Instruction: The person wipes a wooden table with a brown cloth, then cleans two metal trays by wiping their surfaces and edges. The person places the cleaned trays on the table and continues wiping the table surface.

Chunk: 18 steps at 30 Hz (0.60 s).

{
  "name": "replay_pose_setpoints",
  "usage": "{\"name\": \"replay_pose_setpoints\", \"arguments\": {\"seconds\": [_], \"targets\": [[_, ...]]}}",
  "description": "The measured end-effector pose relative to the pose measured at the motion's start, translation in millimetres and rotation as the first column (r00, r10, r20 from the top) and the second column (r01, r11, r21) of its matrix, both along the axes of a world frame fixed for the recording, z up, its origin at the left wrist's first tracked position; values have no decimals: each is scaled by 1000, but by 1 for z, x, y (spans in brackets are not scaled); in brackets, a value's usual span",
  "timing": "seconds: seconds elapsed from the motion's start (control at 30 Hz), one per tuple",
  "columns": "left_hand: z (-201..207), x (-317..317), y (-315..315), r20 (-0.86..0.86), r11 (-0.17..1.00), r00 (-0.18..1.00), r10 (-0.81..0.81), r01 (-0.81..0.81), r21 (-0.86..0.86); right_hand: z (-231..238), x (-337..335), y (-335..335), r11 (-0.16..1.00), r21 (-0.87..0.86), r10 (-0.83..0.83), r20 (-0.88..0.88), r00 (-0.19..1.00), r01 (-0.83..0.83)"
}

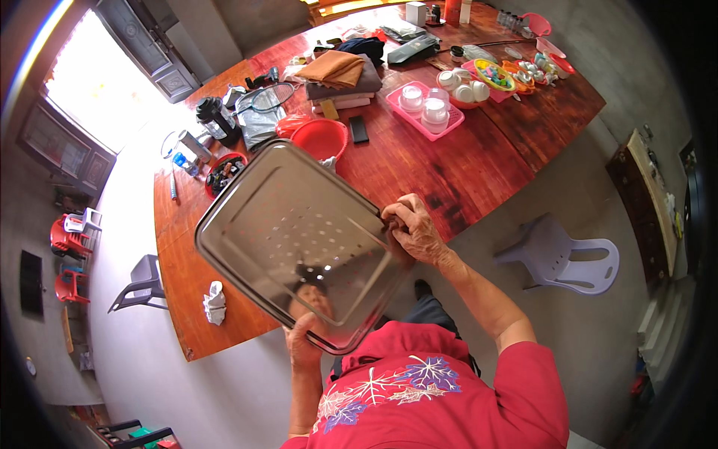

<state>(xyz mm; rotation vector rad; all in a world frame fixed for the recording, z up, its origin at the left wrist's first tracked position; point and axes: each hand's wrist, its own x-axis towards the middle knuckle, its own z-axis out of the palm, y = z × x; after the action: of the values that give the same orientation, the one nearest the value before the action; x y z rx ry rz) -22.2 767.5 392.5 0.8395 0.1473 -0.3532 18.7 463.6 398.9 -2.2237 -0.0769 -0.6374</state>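
A large rectangular tray [258, 213], glossy and brownish grey with rounded corners and a raised rim, is held tilted in front of me over the table's near edge. Small light spots are scattered across its middle, and its surface mirrors part of the scene. My left hand [303, 343] grips the near rim, thumb on top, the other fingers hidden beneath. At the right rim, my right hand [415, 230] is closed with fingers curled at the edge. Something dark shows under those fingertips; I cannot make out whether it is a cloth or the rim's shadow.
On the reddish wooden table [464, 179] stand a red basin [321, 138], a pink basket [436, 133] of clear containers, folded cloths [333, 69], a phone [359, 129] and a crumpled white tissue [215, 303]. A grey plastic chair [557, 254] stands at right, another chair [142, 284] at left.
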Motion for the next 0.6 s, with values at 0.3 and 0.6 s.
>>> {"name": "replay_pose_setpoints", "arguments": {"seconds": [0.3,0.6], "targets": [[9,-23,-13,-54,987,992,-113,118,107,7,68,4,993,72,-101,155,983,91],[0,-30,-11,-197,937,966,-170,220,270,30,100,11,984,-68,-131,332,934,162]]}}
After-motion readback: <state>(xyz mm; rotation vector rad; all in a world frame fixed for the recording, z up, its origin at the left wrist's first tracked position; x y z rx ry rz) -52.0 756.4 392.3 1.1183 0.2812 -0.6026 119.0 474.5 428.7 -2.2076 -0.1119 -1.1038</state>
